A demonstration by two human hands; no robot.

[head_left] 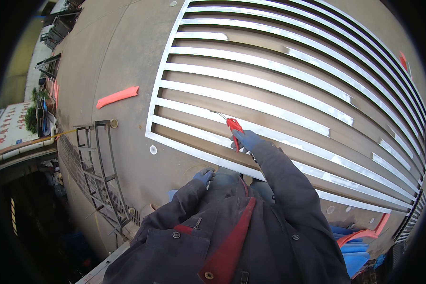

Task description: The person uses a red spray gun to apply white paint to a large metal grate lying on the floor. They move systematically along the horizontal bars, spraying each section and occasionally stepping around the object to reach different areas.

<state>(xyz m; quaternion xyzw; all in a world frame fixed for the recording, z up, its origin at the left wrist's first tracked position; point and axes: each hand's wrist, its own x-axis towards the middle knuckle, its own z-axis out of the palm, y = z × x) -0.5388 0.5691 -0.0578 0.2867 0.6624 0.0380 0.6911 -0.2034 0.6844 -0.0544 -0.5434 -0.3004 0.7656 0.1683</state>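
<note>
My right hand (247,140), in a blue-grey glove, is closed round the handle of a red air blow gun (233,124). Its thin metal nozzle points to the far left, above a slat near the close edge of a large slatted metal frame (251,78). The slats are bright silver-white, though several have dull, uncoated-looking stretches. My left hand (204,176), gloved likewise, lies on my bent leg beside the frame's near edge, fingers laid down and nothing seen in them.
On the concrete floor to the left lies a pinkish-red bar (118,97). A dark metal rack (92,165) stands at the left, next to a drain grating. Blue sheeting (352,251) and a red pipe-like piece (364,233) are at the lower right.
</note>
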